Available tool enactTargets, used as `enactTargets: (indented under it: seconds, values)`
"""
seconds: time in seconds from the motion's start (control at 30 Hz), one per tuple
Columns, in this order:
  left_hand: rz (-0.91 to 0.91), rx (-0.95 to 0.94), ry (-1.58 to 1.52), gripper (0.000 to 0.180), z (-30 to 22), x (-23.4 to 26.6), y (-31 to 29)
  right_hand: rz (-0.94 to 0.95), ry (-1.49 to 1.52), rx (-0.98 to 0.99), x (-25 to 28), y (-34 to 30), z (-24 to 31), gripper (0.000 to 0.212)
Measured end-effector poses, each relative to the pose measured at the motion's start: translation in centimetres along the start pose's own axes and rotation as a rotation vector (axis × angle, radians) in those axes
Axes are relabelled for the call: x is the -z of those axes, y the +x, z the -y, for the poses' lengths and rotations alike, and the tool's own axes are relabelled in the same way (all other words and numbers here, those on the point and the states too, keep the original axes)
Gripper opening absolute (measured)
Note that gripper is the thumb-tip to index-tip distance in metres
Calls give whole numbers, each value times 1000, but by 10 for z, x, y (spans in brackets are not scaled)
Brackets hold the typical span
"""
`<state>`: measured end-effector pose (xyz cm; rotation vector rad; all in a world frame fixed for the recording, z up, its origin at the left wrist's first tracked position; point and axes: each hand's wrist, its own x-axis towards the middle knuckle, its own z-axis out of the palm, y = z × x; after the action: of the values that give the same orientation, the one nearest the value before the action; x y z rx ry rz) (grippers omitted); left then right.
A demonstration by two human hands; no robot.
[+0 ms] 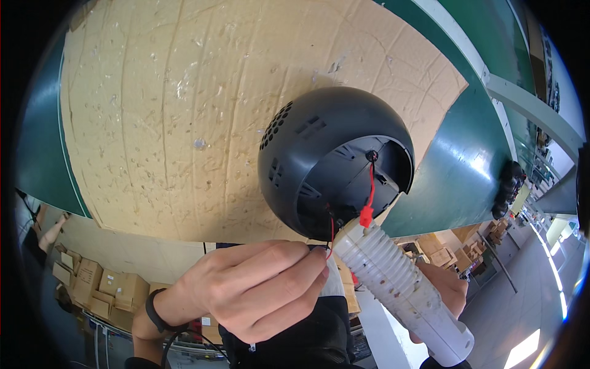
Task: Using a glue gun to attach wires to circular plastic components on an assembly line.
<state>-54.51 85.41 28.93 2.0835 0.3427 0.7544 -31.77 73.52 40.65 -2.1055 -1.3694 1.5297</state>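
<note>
A round black plastic housing (pixel 319 141) with vent holes lies on the cardboard, its open side toward me. Out of its inside comes a red wire (pixel 371 184) ending in a small red connector (pixel 366 216). Below the opening, my left hand (pixel 264 289) is closed in a pinch on a thin red wire (pixel 332 230) leading out of the housing. My right hand (pixel 445 286) is wrapped round a white, ribbed, tube-shaped tool (pixel 399 280) with brownish stains. The tool's front end is at the housing's lower rim, and it hides most of my right fingers.
Creased cardboard (pixel 166 123) covers much of the green table (pixel 467 160). A shiny black object (pixel 509 187) sits at the table's right edge. White frame bars (pixel 528 104) rise at the right. Cardboard boxes (pixel 117 289) are stacked at the lower left, near another person's arm (pixel 50 234).
</note>
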Motion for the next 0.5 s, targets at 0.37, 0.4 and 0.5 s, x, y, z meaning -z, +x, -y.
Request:
enactTargets:
  seconds: [0.37, 0.4, 0.5]
  values:
    - [26, 14, -37, 22, -2, 2, 5, -73, 25, 14, -3, -9, -6, 20]
    - [29, 15, -31, 22, -3, 4, 6, -75, 26, 17, -3, -9, -6, 20]
    - [70, 74, -18, 22, -4, 13, 6, -68, 48, 36, -7, -6, -15, 20]
